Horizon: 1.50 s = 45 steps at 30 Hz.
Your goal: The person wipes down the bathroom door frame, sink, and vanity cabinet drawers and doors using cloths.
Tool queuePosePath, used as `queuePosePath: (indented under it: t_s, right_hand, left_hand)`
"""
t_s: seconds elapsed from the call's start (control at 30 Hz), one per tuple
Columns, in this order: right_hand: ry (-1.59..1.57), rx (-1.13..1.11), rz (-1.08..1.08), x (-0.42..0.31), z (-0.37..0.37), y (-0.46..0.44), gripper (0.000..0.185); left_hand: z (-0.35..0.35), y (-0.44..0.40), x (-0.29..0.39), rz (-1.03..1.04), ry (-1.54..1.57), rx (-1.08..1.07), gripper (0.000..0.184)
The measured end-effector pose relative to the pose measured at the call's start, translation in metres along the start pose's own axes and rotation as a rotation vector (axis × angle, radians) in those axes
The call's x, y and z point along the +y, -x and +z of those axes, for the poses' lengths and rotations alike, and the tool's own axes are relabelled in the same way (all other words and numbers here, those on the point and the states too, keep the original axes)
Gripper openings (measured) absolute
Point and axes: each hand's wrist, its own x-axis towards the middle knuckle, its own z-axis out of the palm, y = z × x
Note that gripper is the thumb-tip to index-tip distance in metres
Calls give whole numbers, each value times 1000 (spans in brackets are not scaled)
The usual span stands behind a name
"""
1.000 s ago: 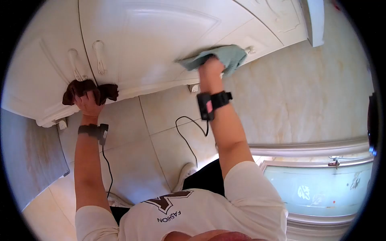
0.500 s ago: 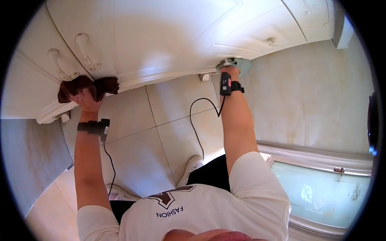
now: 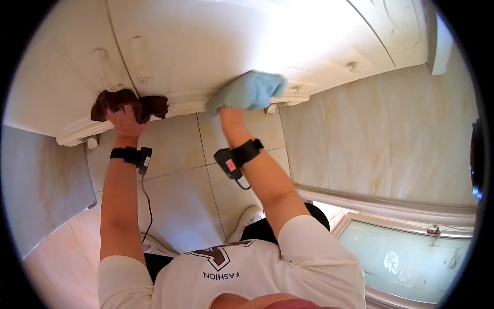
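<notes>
**Two cloths at the lower edge of the white cabinet, one by each of your hands**

Take the middle of your view as the centre of a clock. Your left hand (image 3: 125,121) is toward ten o'clock, and its fingers are closed on a dark brown cloth (image 3: 116,100). This cloth is bunched at the bottom edge of the white cabinet (image 3: 206,51), just below the left door handle (image 3: 102,67). One loose end of it spreads out toward your right side. The other door handle (image 3: 139,59) stands beside the first one, also toward ten o'clock.

Your right hand (image 3: 233,114) is a little before twelve o'clock. A light blue cloth (image 3: 252,88) lies over its fingers, at twelve o'clock, in front of the lower part of the cabinet. The cloth hides the fingers and is blurred, so I cannot tell whether they are clamped on it or lie flat under it. Your two hands are well apart.

A small knob (image 3: 298,90) is near the cloth, at about one o'clock, and a second knob (image 3: 353,67) is further out, toward two. Each of your wrists carries a black strap with a small box. Below the cabinet you have the tiled floor (image 3: 175,175), and at four o'clock there is a framed glass panel (image 3: 401,252).
</notes>
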Motion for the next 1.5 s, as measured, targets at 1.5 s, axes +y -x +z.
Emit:
queuePosePath:
  t_s: [1.5]
  right_hand:
    - [-61,-327,-809,-28,-195,11,44]
  left_hand:
    - [-33,-39,29,-4,138,42,33]
